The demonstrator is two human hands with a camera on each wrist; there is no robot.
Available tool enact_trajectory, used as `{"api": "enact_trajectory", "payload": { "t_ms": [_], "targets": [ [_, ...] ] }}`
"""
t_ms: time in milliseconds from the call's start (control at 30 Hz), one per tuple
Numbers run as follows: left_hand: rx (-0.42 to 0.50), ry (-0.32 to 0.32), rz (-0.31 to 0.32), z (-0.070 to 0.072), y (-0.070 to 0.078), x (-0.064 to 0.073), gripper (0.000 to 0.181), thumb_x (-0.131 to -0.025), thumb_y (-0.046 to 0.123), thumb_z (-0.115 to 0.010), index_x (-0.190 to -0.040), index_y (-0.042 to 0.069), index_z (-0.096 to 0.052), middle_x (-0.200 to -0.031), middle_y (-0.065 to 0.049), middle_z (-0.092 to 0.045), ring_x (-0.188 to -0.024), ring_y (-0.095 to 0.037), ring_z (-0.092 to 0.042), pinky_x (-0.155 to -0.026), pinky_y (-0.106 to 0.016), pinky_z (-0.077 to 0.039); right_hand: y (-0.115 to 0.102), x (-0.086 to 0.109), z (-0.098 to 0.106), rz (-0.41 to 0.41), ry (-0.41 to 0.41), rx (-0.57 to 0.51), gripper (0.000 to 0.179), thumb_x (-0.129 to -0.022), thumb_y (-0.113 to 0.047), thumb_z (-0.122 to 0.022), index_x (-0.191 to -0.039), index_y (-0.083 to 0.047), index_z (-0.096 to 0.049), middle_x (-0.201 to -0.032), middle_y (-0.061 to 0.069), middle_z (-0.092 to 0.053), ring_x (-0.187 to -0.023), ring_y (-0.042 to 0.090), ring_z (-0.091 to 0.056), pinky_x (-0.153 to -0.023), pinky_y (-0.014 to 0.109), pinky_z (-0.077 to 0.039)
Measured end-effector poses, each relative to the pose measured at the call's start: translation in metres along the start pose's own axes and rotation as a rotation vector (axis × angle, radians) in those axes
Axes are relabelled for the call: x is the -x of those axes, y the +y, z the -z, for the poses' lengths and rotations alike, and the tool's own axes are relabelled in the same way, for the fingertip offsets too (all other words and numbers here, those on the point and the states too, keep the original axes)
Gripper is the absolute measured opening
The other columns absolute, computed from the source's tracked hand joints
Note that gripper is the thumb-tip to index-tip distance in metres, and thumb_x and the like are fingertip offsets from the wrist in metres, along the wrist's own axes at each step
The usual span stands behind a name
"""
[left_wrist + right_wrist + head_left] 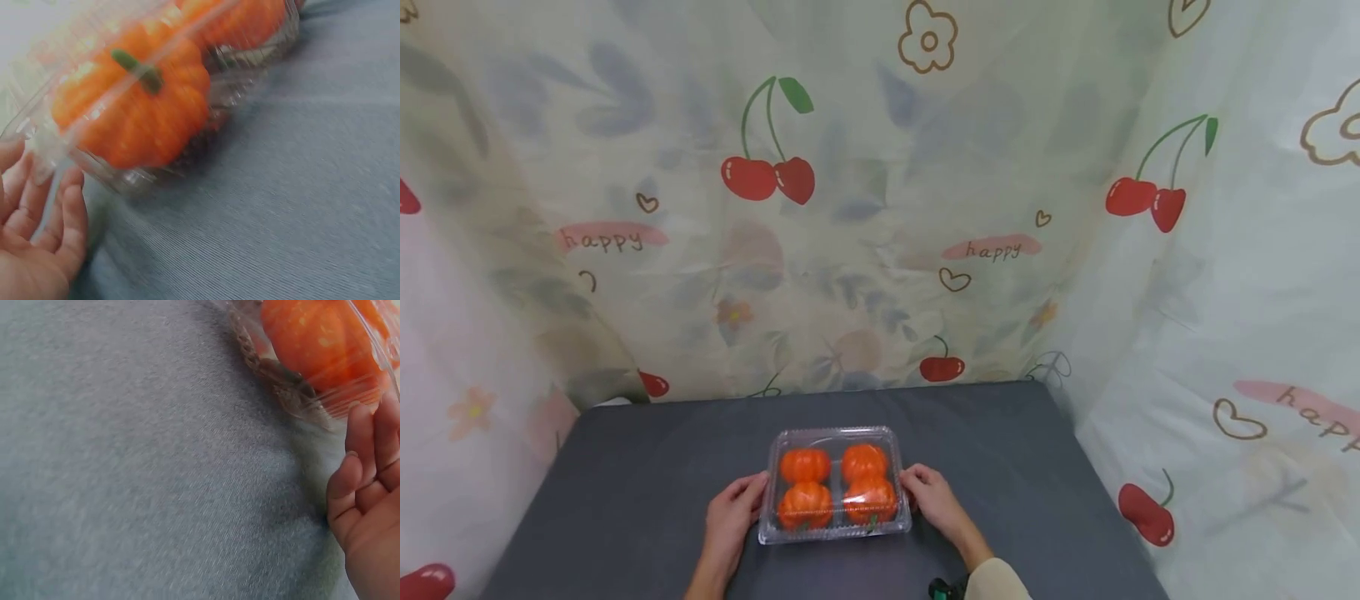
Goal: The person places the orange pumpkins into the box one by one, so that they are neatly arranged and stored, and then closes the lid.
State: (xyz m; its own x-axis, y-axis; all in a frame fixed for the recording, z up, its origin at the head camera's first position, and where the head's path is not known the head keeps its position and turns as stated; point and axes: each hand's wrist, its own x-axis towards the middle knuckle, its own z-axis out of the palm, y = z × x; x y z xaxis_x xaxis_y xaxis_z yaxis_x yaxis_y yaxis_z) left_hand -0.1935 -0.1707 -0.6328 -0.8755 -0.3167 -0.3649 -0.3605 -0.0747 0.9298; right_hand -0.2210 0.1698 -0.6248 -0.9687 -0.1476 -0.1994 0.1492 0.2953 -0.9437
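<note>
A clear plastic clamshell box (837, 534) sits on the dark table, with small orange pumpkins (806, 464) showing through its lid in two rows. A green stem stands out on the nearest pumpkin (134, 100) in the left wrist view. My left hand (730, 515) holds the box by its left side, thumb near the rim and fingers bent beside the wall. On the opposite side, my right hand (937, 502) grips the right edge between thumb and fingers. Part of the right thumb is cut off in the right wrist view, where the fingertips meet the plastic wall.
A dark grey cloth covers the table (647, 483). Behind and on both sides hangs a pale curtain (850, 275) printed with cherries, hearts and flowers. A small dark device (947, 588) is at the right wrist, beside a cream sleeve (996, 581).
</note>
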Motion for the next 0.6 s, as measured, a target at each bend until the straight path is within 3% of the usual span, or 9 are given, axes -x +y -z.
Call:
{"api": "enact_trajectory", "payload": {
  "t_ms": [233,433,600],
  "targets": [
    [-0.032,-0.017,0.043,0.001,0.017,-0.002,0.066,-0.092,0.056,-0.069,-0.128,0.001,-0.065,-0.094,0.005,-0.074,-0.081,-0.008,-0.067,-0.069,-0.024,-0.057,0.000,-0.010,-0.001,0.001,0.001,-0.003,0.035,-0.105,-0.038,-0.056,-0.091,-0.005,-0.062,-0.071,-0.004,-0.056,-0.065,0.015,-0.052,-0.060,0.029,-0.048],
    [0.048,-0.059,-0.027,0.001,0.018,0.000,0.068,-0.094,0.053,-0.069,-0.135,0.000,-0.061,-0.106,0.004,-0.077,-0.087,0.001,-0.070,-0.076,-0.019,-0.060,-0.004,-0.017,-0.004,0.035,0.024,-0.009,0.034,-0.104,-0.036,-0.057,-0.092,-0.005,-0.062,-0.069,-0.004,-0.055,-0.063,0.015,-0.051,-0.059,0.028,-0.048],
    [0.011,-0.076,-0.075,-0.002,0.016,0.010,0.066,-0.096,0.052,-0.067,-0.141,0.004,-0.058,-0.125,-0.002,-0.073,-0.093,0.007,-0.066,-0.079,-0.014,-0.057,-0.007,-0.025,-0.006,0.010,0.044,-0.040,0.034,-0.105,-0.035,-0.056,-0.093,-0.004,-0.064,-0.067,-0.004,-0.055,-0.062,0.014,-0.051,-0.059,0.028,-0.049]
  ]
}}
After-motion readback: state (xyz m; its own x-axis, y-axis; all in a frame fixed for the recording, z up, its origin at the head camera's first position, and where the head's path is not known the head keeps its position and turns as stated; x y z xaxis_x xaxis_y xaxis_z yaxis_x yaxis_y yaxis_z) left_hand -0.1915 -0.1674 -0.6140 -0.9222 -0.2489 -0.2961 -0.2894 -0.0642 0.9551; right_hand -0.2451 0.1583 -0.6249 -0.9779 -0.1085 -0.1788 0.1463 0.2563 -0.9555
